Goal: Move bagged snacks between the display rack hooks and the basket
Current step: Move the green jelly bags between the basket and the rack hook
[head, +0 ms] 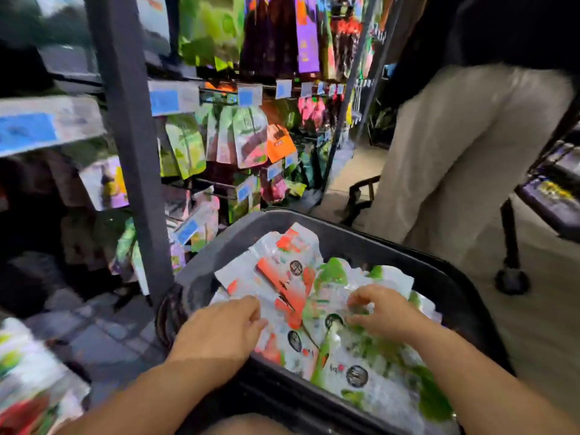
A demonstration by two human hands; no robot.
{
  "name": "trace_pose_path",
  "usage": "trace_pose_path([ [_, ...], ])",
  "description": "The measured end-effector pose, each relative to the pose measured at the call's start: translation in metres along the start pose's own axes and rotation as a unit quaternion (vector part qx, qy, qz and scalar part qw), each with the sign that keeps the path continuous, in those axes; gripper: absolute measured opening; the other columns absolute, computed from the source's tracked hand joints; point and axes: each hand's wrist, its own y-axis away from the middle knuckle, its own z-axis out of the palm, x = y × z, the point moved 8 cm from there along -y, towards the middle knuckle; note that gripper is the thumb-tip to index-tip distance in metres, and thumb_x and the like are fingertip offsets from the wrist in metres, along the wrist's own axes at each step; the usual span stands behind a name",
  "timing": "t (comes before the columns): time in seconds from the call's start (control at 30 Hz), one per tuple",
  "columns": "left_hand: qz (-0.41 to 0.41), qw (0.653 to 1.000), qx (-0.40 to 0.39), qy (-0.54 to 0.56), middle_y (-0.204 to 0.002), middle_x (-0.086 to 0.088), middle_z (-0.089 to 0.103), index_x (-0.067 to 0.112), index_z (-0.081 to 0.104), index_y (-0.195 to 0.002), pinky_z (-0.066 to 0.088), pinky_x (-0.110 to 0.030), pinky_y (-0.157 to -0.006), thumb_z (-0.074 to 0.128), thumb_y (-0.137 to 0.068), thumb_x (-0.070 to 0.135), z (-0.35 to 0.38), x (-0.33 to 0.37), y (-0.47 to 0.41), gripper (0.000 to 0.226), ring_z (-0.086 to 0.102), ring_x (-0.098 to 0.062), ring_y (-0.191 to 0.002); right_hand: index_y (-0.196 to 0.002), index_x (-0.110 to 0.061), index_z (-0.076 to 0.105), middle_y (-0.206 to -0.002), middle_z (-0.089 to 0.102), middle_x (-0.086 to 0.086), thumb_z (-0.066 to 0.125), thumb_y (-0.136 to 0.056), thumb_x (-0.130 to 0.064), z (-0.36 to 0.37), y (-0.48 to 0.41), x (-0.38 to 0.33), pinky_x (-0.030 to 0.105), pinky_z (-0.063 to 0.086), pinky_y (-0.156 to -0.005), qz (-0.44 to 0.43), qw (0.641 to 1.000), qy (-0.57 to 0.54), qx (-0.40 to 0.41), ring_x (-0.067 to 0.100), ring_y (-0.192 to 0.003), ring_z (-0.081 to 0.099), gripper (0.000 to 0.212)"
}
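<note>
1. A dark plastic basket is sitting low in the frame, directly in front of the person and just beside the display rack.
2. The basket is holding a loose pile of bagged snacks: red-and-white bags are lying toward its left side, and green-and-white bags are lying toward its right side and near edge.
3. The left hand is reaching over the left rim of the basket. Its fingers are curling together and touching the edge of a red-and-white bag; whether they are actually clamping the bag cannot be told.
4. The right hand is resting on top of the green-and-white bags. Its fingers are bending down into the pile and appearing to pinch a bag, but blur is preventing a firm reading of the grip.
5. More snack bags are hanging from the hooks of the display rack behind and to the left of the basket, with blue-and-white price tags mounted above them.
6. A second person in light trousers is standing to the right of the rack, beyond the basket.
7. The frame is showing motion blur, so printing on the bags is not legible.
</note>
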Motion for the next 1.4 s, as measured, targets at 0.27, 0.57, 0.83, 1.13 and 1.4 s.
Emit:
trace_pose_path([
  [0.27, 0.008, 0.999, -0.01, -0.049, -0.096, 0.001, 0.063, 0.023, 0.052, -0.101, 0.033, -0.035, -0.069, 0.032, -0.101, 0.05, 0.008, 0.004, 0.0, 0.033, 0.056, -0.022, -0.097, -0.095, -0.029, 0.07, -0.093, 0.067, -0.013, 0.081, -0.068, -0.059, 0.015, 0.001, 0.016, 0.034, 0.055, -0.087, 0.055, 0.987, 0.074, -0.13, 0.009, -0.089, 0.063, 0.042],
  [0.57, -0.001, 1.0, -0.008, -0.013, -0.088, 0.003, 0.062, 0.023, 0.052, -0.098, 0.045, -0.037, -0.075, 0.034, -0.1, 0.05, 0.012, 0.003, 0.006, 0.032, 0.056, -0.022, -0.09, -0.097, -0.025, 0.064, -0.101, 0.065, -0.004, 0.063, -0.091, -0.044, 0.021, 0.003, 0.012, 0.027, 0.045, -0.069, 0.047, 0.982, 0.145, -0.115, 0.015, -0.09, 0.058, 0.019],
  [0.83, 0.005, 1.0, -0.01, -0.004, -0.075, 0.003, 0.052, 0.024, 0.049, -0.093, 0.037, -0.034, -0.068, 0.034, -0.101, 0.049, 0.013, 0.005, 0.006, 0.03, 0.055, -0.021, -0.087, -0.094, -0.023, 0.05, -0.083, 0.065, 0.004, 0.052, -0.099, -0.035, -0.013, -0.016, 0.02, 0.036, 0.049, -0.066, 0.116, 0.974, -0.034, 0.191, 0.029, -0.077, 0.058, 0.012],
  [1.13, 0.003, 1.0, -0.015, -0.014, -0.079, 0.004, 0.053, 0.023, 0.052, -0.1, 0.032, -0.033, -0.069, 0.033, -0.102, 0.048, 0.011, 0.005, 0.006, 0.031, 0.056, -0.021, -0.091, -0.132, -0.023, 0.045, -0.129, 0.053, 0.002, 0.053, -0.069, -0.086, 0.03, -0.008, -0.029, 0.038, 0.046, -0.089, 0.082, 0.996, -0.018, 0.034, 0.024, -0.116, 0.054, 0.088],
  [1.4, 0.01, 1.0, -0.01, -0.02, -0.082, 0.005, 0.055, 0.022, 0.052, -0.1, 0.032, -0.033, -0.069, 0.032, -0.102, 0.048, 0.011, 0.002, 0.006, 0.033, 0.056, -0.021, -0.09, -0.136, -0.026, 0.038, -0.135, 0.043, 0.001, 0.058, -0.068, -0.083, 0.053, -0.008, -0.042, 0.042, 0.045, -0.099, 0.099, 0.993, 0.004, 0.065, 0.024, -0.125, 0.046, 0.091],
])
